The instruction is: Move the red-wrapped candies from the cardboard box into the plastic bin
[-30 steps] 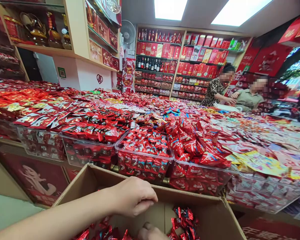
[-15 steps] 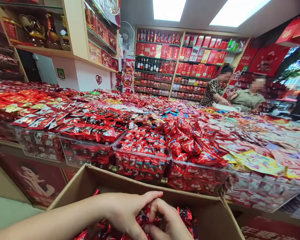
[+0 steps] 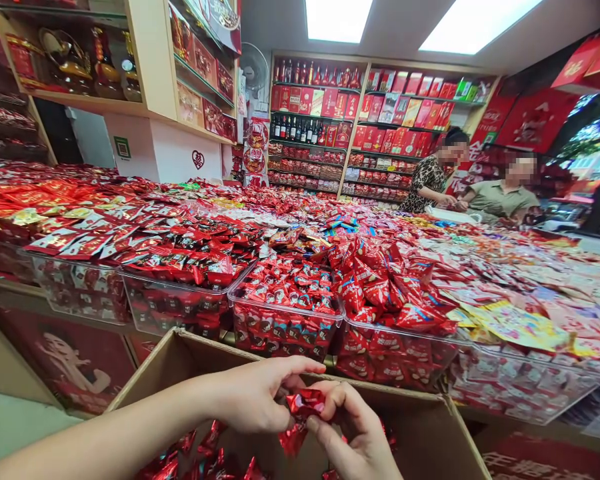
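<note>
We hold red-wrapped candies (image 3: pixel 297 417) between both hands, over the open cardboard box (image 3: pixel 430 430). Our left hand (image 3: pixel 253 400) has its thumb and fingers closed around one side of them; our right hand (image 3: pixel 355 433) pinches the other side between thumb and forefinger. Our left forearm crosses the box's left edge, and our left fingertips overlap the far edge in view. To the right of our hands, the box offers bare space up to its wall. Beyond the far edge, clear tubs (image 3: pixel 290 309) stand close by, heaped past their rims, leaving little room.
</note>
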The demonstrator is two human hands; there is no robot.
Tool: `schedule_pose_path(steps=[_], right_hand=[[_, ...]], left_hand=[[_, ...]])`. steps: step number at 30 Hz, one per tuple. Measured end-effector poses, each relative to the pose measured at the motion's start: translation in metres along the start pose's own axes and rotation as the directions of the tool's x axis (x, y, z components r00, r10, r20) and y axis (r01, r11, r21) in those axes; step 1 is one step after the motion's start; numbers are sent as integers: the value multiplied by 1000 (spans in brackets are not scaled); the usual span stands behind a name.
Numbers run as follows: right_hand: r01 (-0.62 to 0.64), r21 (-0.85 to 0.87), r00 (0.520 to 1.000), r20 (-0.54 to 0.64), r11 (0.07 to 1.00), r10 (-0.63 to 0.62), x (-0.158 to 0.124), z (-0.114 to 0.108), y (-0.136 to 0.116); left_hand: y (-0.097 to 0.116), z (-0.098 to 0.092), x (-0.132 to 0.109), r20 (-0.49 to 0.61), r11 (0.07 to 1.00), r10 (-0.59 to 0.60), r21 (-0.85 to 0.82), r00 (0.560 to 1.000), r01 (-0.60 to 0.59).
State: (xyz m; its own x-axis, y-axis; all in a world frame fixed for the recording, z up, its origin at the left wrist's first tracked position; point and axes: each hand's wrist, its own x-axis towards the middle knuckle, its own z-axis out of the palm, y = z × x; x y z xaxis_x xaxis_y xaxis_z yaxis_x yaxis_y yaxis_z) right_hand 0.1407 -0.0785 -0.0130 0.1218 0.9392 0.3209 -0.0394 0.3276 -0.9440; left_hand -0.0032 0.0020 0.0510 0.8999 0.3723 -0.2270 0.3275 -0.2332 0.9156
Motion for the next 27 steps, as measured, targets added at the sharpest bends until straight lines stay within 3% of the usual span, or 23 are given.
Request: schedule_pose_path(steps=[4, 9, 12, 15, 20, 23, 27], right_hand=[[-29, 65, 998, -51, 997, 32, 1, 0, 0], [-162, 225, 984, -42, 961, 176, 0, 5, 4], [-213, 250, 974, -24, 944, 226, 0, 7, 6], [-210, 246, 969, -74, 946, 234, 2, 3, 2], [-220, 236, 967, -78, 946, 244, 5, -3, -9], [-209, 277, 966, -94, 938, 242, 5, -3, -12], [-202, 318, 968, -76, 926, 238, 7, -6, -13]], left_hand=[[-2, 0, 4, -109, 999, -49, 11, 993, 50], [-1, 2, 7, -208, 999, -35, -44, 977, 26], [1, 2, 8, -213, 994, -62, -99, 975, 42], [3, 3, 9, -174, 974, -98, -220, 980, 58], [3, 5, 10, -304, 968, -42, -249, 952, -37], [3, 2, 9, -322, 962, -50, -270, 945, -41], [5, -3, 9, -357, 902, -64, -420, 932, -99]])
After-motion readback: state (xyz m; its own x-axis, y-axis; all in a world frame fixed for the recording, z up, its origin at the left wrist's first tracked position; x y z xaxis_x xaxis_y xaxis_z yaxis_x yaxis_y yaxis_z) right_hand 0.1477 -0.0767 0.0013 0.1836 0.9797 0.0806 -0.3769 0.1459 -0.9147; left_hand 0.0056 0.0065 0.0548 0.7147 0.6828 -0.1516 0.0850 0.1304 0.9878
